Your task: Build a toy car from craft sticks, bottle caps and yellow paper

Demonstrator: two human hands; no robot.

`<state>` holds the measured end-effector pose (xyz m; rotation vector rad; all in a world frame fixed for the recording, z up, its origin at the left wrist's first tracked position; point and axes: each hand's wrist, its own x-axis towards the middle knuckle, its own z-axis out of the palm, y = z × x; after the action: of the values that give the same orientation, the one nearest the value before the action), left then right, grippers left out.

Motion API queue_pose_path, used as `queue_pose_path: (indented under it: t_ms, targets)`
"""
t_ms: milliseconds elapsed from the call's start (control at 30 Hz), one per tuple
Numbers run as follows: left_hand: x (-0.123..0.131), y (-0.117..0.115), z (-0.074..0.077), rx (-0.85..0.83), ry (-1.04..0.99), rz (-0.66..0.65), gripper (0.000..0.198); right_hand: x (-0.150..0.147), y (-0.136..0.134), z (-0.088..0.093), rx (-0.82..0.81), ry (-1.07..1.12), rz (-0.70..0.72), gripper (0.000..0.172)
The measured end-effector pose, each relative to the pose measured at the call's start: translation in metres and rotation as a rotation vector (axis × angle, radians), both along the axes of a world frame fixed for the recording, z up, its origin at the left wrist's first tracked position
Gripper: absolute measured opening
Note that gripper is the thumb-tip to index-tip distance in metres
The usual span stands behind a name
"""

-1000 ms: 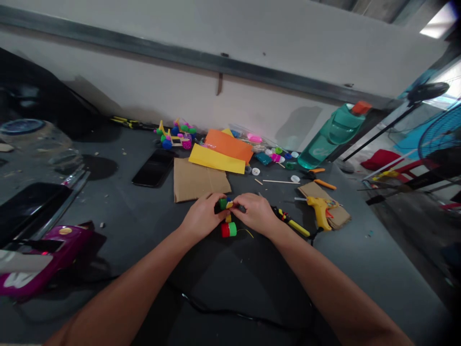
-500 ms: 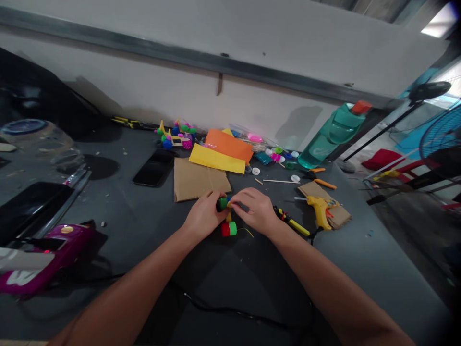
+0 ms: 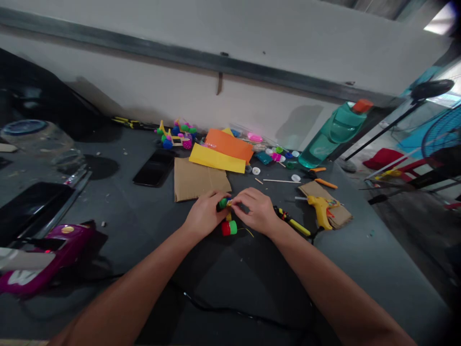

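Bottle-cap model (image 3: 224,203) partly built, just below my cardboard sheet (image 3: 200,180)

My left hand (image 3: 203,215) and right hand (image 3: 255,211) are pinched together on its green end, with a red-and-green cap (image 3: 229,228) joined by a yellow link; loose white caps (image 3: 256,170) and a glue gun (image 3: 320,207) lie right of the cardboard.

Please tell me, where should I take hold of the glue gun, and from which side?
Grip the yellow handle, coming from the near side with your right hand. The glue gun lies on a cardboard piece, its handle end turned toward you and its nozzle pointing left, so the handle sits ready for your palm.
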<state>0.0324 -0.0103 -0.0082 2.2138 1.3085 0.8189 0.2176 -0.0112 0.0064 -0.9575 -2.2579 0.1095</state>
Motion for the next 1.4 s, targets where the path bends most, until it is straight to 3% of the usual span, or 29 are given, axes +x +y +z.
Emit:
queue_pose_path:
  t_ms: [233,533,700,800,900,1000,1167,1400]
  targets:
    - [0.0,0.0,-0.001,0.012,0.011,0.018,0.035,0.002,-0.001,0.002,0.017,-0.081,0.059,0.01]
    - [-0.002,0.0,-0.003,0.024,-0.009,0.029,0.04,-0.001,-0.005,0.007,-0.082,-0.092,0.133,0.008]
    - [-0.004,-0.001,-0.003,0.027,-0.021,0.056,0.046,0.001,-0.004,0.011,-0.101,-0.078,0.103,0.002]
    - [-0.007,-0.004,0.002,0.04,-0.023,0.053,0.047,0.003,-0.004,0.016,-0.119,-0.087,0.049,0.013]
    - [-0.014,-0.01,0.01,-0.005,-0.025,0.096,0.04,0.003,-0.003,0.022,-0.111,-0.173,0.043,0.018]
    - [-0.021,-0.015,0.019,-0.138,-0.031,0.166,0.017,0.001,-0.004,0.027,-0.085,-0.217,0.009,0.015]
    - [-0.021,-0.019,0.023,-0.358,-0.075,-0.014,0.023,-0.002,-0.006,0.023,-0.006,-0.334,-0.008,0.016]
    - [-0.02,-0.012,0.01,-0.255,0.029,-0.124,0.036,-0.007,-0.015,0.01,0.015,-0.27,-0.022,0.016]
